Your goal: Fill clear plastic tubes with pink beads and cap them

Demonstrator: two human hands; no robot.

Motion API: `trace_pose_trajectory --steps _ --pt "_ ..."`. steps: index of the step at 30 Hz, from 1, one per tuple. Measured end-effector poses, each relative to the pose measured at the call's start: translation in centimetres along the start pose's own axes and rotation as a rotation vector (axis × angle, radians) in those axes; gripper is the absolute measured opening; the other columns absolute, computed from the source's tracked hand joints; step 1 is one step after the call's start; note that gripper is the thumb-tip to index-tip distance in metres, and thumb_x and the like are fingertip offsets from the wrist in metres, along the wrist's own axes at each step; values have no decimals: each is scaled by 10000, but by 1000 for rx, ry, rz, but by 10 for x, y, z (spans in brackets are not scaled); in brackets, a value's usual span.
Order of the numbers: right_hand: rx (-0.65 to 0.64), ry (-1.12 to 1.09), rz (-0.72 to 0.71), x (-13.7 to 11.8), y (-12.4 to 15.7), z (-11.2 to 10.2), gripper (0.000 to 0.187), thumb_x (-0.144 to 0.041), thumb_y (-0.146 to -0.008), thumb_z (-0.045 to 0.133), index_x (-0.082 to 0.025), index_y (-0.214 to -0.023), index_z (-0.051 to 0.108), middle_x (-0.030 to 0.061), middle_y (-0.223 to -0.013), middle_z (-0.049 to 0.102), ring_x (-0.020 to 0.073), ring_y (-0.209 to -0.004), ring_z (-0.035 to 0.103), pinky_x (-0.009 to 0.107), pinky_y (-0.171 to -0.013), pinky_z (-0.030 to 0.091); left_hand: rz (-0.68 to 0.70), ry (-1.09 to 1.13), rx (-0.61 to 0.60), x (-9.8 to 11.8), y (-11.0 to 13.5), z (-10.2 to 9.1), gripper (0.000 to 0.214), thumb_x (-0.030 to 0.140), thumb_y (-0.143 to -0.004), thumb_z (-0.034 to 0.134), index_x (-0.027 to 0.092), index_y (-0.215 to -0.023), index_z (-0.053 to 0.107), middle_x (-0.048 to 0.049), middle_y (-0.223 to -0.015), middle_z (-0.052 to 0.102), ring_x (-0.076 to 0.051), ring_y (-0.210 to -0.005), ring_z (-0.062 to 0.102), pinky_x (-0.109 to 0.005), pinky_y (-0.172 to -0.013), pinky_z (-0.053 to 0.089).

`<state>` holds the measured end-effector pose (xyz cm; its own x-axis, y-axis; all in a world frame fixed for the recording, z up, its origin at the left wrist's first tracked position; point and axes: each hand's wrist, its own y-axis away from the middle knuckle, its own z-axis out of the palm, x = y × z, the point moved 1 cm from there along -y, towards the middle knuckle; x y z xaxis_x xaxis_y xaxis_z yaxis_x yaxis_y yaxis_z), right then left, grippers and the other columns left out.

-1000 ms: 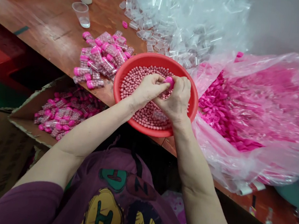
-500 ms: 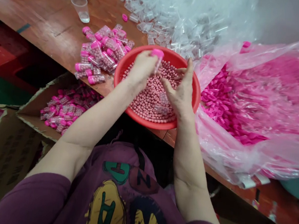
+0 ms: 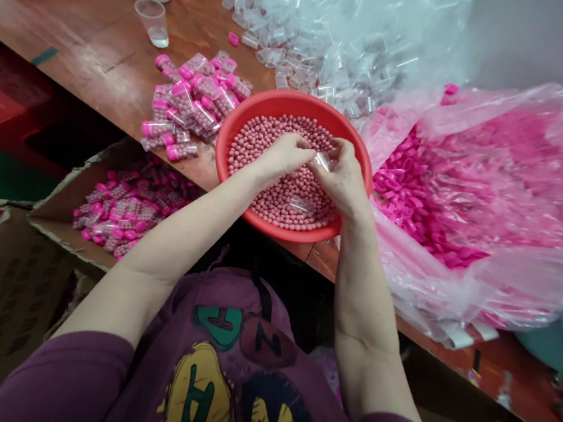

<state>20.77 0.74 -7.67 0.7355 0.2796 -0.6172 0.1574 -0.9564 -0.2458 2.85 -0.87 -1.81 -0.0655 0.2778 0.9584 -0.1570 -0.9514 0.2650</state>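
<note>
A red bowl point(image 3: 223, 195) full of small pink beads point(image 3: 264, 135) stands at the table's edge in front of me. My right hand point(image 3: 344, 177), over the bowl's right side, holds a small clear plastic tube point(image 3: 322, 161) between thumb and fingers. Just left of it, my left hand point(image 3: 287, 154) is low over the beads, its fingers closed together with the tips by the tube. What those fingers hold, if anything, is hidden. Another clear tube point(image 3: 303, 205) lies on the beads near the bowl's front.
Filled, pink-capped tubes point(image 3: 192, 101) are piled left of the bowl. A cardboard box point(image 3: 64, 198) below holds more. Clear empty tubes point(image 3: 330, 35) lie heaped behind; a plastic bag point(image 3: 506, 275) of pink caps point(image 3: 408, 197) is at right. A plastic cup point(image 3: 153, 21) stands at back left.
The pink-capped tube has left my left hand, which moved down toward the bowl's middle. My right hand, open before, has closed on a clear tube; one fewer lies on the beads.
</note>
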Motion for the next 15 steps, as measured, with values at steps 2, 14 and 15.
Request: trace_pose_trajectory --steps 2,14,15 --pt "21 -131 -94 6 -2 2 775 -305 -920 781 -191 -1639 517 170 -1421 771 327 -1204 784 557 -1136 682 -48 9 -41 -1 3 1 249 -5 -1021 668 180 -857 644 24 -729 630 -117 -645 564 -255 -612 391" --pt "-77 -109 -339 -10 1 2 483 -335 -1018 734 -259 -1493 763 167 -1592 730 379 -1436 747 617 -1201 677 -121 197 55 1 -7 -28 220 -2 -1004 609 200 -1093 611 38 -732 647 -135 -600 616 -272 -660 485" --pt "-81 -87 -348 -11 1 2 455 -346 -1005 769 -247 -1449 773 179 -1549 743 380 -1376 767 606 -1137 702 -103 145 87 -1 -8 -28 239 -5 -999 596 207 -1110 594 40 -725 629 -146 -599 605 -279 -659 466"
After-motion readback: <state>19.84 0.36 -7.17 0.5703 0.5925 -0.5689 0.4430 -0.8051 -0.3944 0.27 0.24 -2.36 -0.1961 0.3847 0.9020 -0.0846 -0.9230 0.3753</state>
